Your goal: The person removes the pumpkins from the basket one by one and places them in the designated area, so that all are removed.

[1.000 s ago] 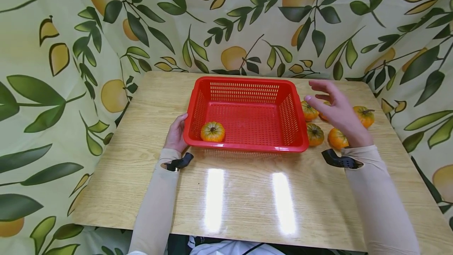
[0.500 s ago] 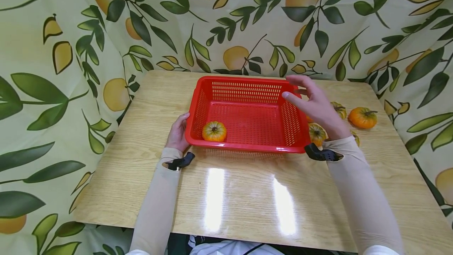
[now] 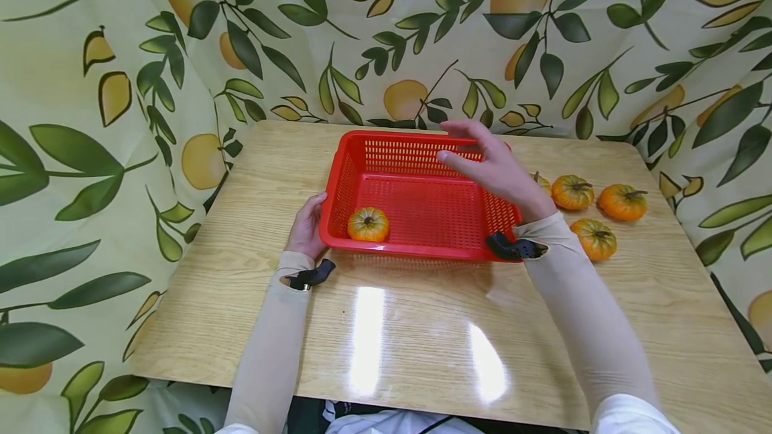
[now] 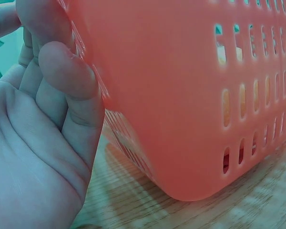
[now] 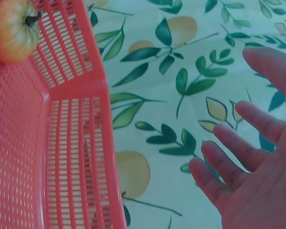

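A red plastic basket (image 3: 416, 209) with slotted walls stands on the table. One small orange pumpkin (image 3: 368, 224) lies in its front left corner, and the right wrist view also catches this pumpkin (image 5: 14, 31). My left hand (image 3: 306, 228) grips the basket's left side; in the left wrist view its bent fingers (image 4: 69, 71) touch the outer wall near the rim. Over the basket's right part hovers my right hand (image 3: 497, 166), fingers spread and nothing held. The right wrist view shows that hand's fingers (image 5: 243, 152) apart from the basket.
Several small pumpkins sit on the table right of the basket, among them a deep orange pumpkin (image 3: 622, 202) and a striped pumpkin (image 3: 594, 239). My right forearm partly hides this group. A leaf-patterned cloth (image 3: 422, 32) hangs behind the wooden table (image 3: 241, 300).
My right hand has moved left, from above the pumpkins to over the basket's right side. The left hand stays at the basket's left side. The pumpkin inside the basket has not moved.
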A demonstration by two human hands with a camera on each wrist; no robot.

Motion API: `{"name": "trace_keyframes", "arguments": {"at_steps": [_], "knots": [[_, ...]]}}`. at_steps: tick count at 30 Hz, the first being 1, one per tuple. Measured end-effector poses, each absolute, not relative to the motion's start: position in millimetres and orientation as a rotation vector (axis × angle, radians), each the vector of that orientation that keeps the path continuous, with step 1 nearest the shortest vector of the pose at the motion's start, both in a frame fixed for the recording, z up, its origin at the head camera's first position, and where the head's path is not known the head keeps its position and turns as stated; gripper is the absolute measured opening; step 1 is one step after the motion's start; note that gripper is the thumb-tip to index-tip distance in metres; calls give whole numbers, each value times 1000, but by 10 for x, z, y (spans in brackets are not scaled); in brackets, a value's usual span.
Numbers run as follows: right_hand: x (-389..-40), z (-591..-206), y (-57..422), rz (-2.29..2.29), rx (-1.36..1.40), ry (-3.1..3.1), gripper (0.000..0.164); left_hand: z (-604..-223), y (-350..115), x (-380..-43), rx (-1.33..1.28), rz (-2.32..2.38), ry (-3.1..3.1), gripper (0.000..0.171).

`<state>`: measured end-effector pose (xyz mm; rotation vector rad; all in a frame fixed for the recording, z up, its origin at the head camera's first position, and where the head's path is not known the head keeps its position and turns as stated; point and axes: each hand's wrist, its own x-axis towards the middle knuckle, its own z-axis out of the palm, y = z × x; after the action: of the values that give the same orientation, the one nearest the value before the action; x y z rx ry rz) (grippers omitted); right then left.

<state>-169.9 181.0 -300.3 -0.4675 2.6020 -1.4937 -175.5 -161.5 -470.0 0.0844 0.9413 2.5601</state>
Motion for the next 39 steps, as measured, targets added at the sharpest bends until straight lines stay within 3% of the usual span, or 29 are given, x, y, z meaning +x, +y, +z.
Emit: {"name": "trace_keyframes", "arguments": {"at_steps": [8, 18, 39], "knots": [[-1858, -3043, 1609, -1437, -583, 2587, 58, -4717, -1588, -1769, 106, 2565, 917, 27], [-1988, -3100, 1369, -1437, -656, 2523, 60, -4704, -1598, -1781, 83, 2570, 959, 31], [-2126, -3243, 909, -996, -802, 2374, 65, -4696, -1614, -1777, 121, 2597, 946, 18]]}}
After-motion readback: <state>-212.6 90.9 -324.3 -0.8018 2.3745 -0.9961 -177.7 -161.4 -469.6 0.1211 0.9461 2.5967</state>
